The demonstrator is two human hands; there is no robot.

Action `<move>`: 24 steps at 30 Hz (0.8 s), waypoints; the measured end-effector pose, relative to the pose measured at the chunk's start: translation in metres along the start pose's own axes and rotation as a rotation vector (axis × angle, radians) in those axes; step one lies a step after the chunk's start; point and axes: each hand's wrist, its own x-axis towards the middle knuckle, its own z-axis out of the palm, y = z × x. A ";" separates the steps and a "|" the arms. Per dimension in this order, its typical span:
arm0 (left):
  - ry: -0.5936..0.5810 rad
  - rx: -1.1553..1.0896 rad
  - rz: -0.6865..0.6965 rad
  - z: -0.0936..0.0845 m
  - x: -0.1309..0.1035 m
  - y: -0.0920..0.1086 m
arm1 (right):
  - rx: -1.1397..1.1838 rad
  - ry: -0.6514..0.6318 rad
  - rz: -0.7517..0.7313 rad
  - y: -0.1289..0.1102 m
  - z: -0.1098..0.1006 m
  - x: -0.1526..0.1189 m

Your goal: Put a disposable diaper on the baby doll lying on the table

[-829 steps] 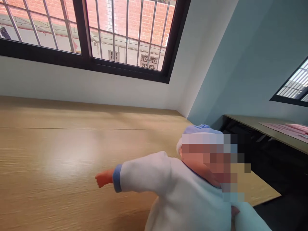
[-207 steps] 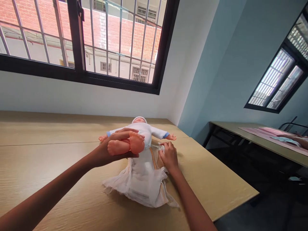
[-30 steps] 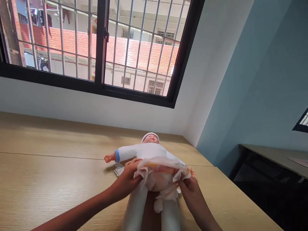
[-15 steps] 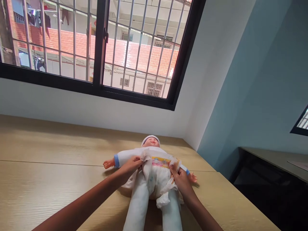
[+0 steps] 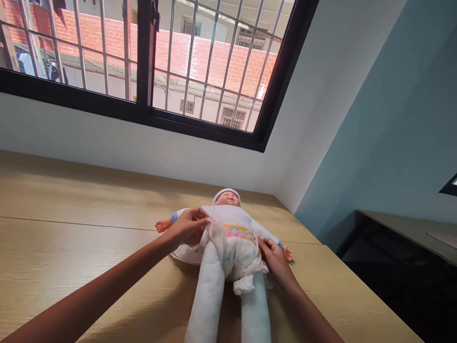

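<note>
A baby doll (image 5: 228,214) in a white cap and white top with blue cuffs lies on its back, its pale legs pointing toward me. Around its hips is a white diaper (image 5: 237,257) with a yellow and pink printed band at the waist. My left hand (image 5: 193,226) pinches the diaper's thin edge at the doll's left-of-frame hip. On the other side, my right hand (image 5: 273,255) rests against the diaper's edge, its fingers bent; whether they grip it cannot be made out. A crumpled white flap hangs over the thigh on the right.
The doll lies on a wooden table (image 5: 89,267) whose right edge slants toward the lower right. Behind the table are a white wall and a barred window with a black frame (image 5: 200,135). At the right stands a dark desk (image 5: 400,236) by a blue wall.
My left hand has moved up and outward, pulling the diaper's edge with it. My right hand has shifted slightly outward from the printed band. The camera view has tilted down a little.
</note>
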 end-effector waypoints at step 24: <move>-0.399 1.204 0.634 0.029 -0.052 0.031 | -0.942 -0.416 -0.370 -0.026 0.019 -0.041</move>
